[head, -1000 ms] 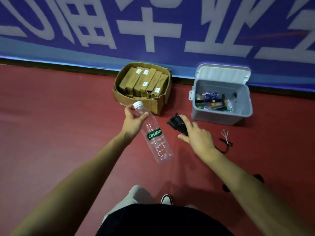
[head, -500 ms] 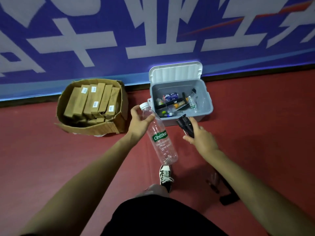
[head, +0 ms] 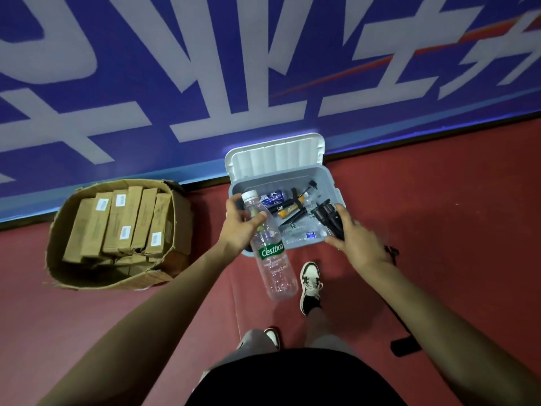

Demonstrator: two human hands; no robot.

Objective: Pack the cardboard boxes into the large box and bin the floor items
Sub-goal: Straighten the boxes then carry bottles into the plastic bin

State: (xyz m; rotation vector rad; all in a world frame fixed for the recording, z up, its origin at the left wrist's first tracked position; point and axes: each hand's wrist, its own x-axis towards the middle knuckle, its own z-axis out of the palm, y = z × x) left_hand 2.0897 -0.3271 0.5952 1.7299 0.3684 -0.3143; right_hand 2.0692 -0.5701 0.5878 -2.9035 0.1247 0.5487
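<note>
Red flooring carries the open grey bin (head: 332, 183), over which the left hand (head: 238, 230) grips a clear water bottle (head: 270, 253) and the right hand (head: 358, 243) clasps a black object (head: 326, 215), the large box (head: 178, 224) of cardboard boxes (head: 120, 224) lying to its left.

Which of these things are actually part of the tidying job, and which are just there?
Part of the job:
- clear plastic bottle, held in the left hand
- black gadget, held in the right hand
- grey bin, lid open, odds and ends inside
- large cardboard box filled with small brown boxes

Just there:
- blue banner on the wall
- red floor
- the person's shoe
</note>
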